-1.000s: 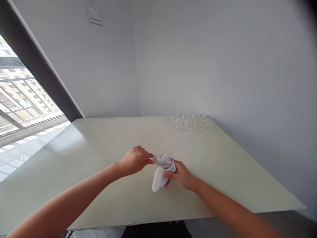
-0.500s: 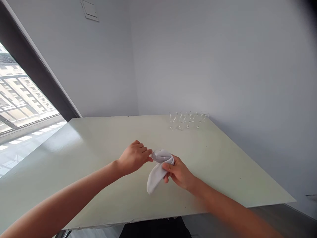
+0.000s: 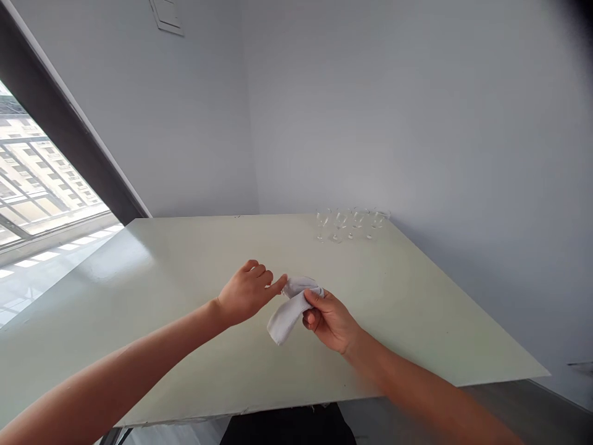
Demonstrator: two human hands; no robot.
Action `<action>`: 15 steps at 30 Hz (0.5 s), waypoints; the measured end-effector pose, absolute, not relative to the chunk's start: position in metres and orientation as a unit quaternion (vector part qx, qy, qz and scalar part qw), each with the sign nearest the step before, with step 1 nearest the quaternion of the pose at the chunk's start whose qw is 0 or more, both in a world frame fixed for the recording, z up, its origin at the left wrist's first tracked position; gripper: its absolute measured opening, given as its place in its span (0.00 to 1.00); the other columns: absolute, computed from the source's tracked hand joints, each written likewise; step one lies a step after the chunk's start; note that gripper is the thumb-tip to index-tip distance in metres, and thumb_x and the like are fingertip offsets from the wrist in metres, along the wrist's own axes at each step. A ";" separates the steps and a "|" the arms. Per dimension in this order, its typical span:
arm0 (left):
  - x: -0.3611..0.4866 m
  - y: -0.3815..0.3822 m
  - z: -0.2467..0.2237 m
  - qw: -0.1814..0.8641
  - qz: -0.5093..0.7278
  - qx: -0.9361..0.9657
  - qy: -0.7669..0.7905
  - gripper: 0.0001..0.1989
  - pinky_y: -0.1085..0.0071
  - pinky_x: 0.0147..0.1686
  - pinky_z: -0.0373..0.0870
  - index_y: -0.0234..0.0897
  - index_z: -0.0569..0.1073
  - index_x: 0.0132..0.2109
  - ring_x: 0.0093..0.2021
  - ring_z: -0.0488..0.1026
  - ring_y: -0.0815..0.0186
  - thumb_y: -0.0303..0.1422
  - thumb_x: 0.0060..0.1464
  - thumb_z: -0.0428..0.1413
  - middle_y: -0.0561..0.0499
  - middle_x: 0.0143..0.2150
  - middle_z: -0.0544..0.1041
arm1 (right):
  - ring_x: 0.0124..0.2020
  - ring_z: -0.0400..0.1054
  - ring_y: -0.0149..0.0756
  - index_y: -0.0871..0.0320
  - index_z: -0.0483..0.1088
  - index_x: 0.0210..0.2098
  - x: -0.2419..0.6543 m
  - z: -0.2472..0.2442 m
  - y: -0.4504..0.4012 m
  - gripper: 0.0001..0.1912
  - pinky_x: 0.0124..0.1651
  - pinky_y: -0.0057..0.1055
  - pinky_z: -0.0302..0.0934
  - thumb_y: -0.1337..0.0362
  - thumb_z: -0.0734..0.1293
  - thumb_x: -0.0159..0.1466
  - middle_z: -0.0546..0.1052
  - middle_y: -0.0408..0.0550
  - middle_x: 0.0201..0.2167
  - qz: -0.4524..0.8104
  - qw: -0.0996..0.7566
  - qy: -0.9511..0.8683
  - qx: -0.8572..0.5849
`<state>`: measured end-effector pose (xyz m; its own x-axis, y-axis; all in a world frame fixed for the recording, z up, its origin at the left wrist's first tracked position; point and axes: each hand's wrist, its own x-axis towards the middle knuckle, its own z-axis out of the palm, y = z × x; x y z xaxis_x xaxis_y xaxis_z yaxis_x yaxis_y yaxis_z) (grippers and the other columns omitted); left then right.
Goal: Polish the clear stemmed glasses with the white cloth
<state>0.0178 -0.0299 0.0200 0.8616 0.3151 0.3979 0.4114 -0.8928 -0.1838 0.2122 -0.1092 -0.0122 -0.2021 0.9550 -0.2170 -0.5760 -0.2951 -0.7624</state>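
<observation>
Over the middle of the table, my right hand grips a folded white cloth between thumb and fingers, with one end hanging down to the left. The cloth is wrapped around a clear glass, of which only a little shows at the left edge. My left hand is at that left end, its fingers closed at the glass and the index finger stretched along it. The hand hides the part it holds. Farther back, several clear stemmed glasses stand upright in a group.
The pale table spreads around both hands, its front edge close to my body. Grey walls meet behind it. A window is at the left, and a switch plate sits high on the wall.
The cloth's hanging end has swung up and left, and the cloth now covers more of the glass. My left index finger has straightened. The standing glasses have stayed put.
</observation>
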 end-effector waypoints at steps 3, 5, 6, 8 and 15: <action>0.015 -0.022 0.021 -0.010 -0.179 -0.959 -0.220 0.14 0.67 0.38 0.63 0.41 0.70 0.48 0.28 0.67 0.69 0.35 0.58 0.45 0.51 0.25 0.72 | 0.16 0.64 0.27 0.59 0.66 0.37 0.217 -0.014 -0.114 0.15 0.21 0.25 0.59 0.55 0.66 0.57 0.70 0.40 0.20 0.656 0.470 -0.456 -0.375; 0.013 -0.019 0.025 -0.199 -0.119 -0.937 -0.261 0.15 0.71 0.33 0.63 0.42 0.71 0.46 0.27 0.66 0.70 0.40 0.57 0.45 0.52 0.25 0.71 | 0.20 0.67 0.30 0.58 0.67 0.40 0.226 -0.014 -0.113 0.14 0.25 0.28 0.61 0.57 0.65 0.58 0.72 0.42 0.22 0.554 0.388 -0.626 -0.387; 0.012 -0.019 0.027 -0.304 -0.074 -0.909 -0.275 0.16 0.72 0.31 0.62 0.42 0.72 0.45 0.26 0.65 0.71 0.42 0.56 0.46 0.53 0.24 0.70 | 0.22 0.68 0.31 0.57 0.68 0.40 0.231 -0.014 -0.111 0.12 0.27 0.28 0.61 0.59 0.64 0.59 0.73 0.42 0.23 0.481 0.347 -0.709 -0.382; 0.010 -0.018 0.028 -0.488 0.008 -0.827 -0.279 0.17 0.73 0.27 0.61 0.39 0.74 0.40 0.24 0.62 0.71 0.45 0.53 0.49 0.53 0.23 0.67 | 0.26 0.68 0.32 0.54 0.70 0.40 0.243 -0.011 -0.104 0.10 0.31 0.28 0.60 0.65 0.62 0.59 0.75 0.44 0.26 0.317 0.281 -0.834 -0.354; 0.010 -0.017 0.001 -0.738 -0.096 -0.591 -0.312 0.20 0.72 0.24 0.57 0.34 0.71 0.40 0.20 0.57 0.74 0.47 0.50 0.51 0.57 0.20 0.59 | 0.44 0.68 0.34 0.47 0.63 0.53 0.294 0.001 -0.074 0.23 0.44 0.31 0.61 0.71 0.56 0.61 0.73 0.42 0.46 0.098 0.331 -0.834 -0.429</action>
